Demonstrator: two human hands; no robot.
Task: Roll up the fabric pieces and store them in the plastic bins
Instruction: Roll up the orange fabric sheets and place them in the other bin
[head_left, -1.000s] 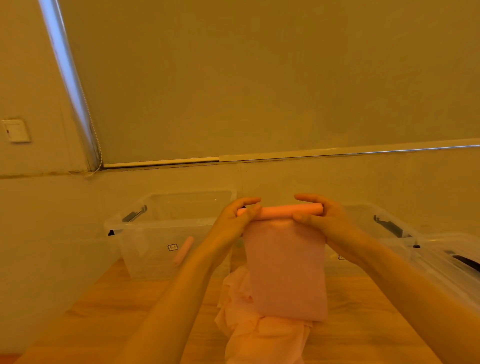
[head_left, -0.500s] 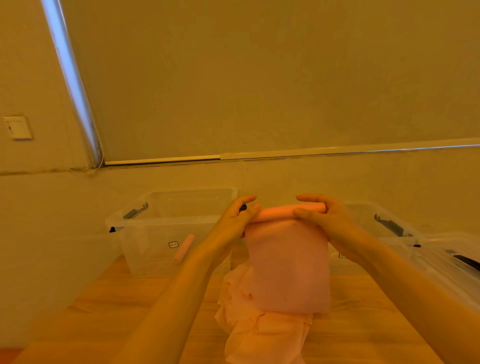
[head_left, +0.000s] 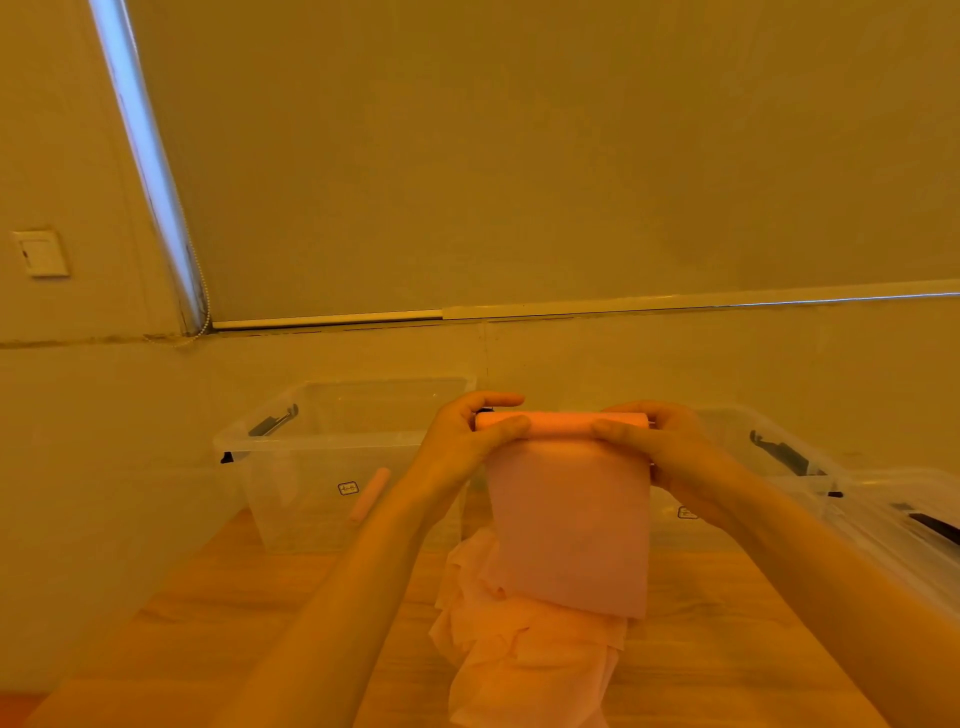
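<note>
Left hand (head_left: 470, 441) and right hand (head_left: 660, 449), pinching our fabric roll (head_left: 561, 423) above the pile (head_left: 530, 654): hanging sheet (head_left: 569, 525) shorter than before, rolling nearly done.

Beyond the hands, the way is blocked by a clear bin (head_left: 332, 457) left and another bin (head_left: 779, 467) right. Below them, crumpled fabric (head_left: 524, 654) is heaped on the bench (head_left: 234, 623); bare wood is left at either side.

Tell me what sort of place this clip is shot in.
Probably an ordinary indoor room used as a sorting workspace: a wooden table against a plain wall with a light switch, clear plastic bins lined up, and a drawn roller blind.
</note>
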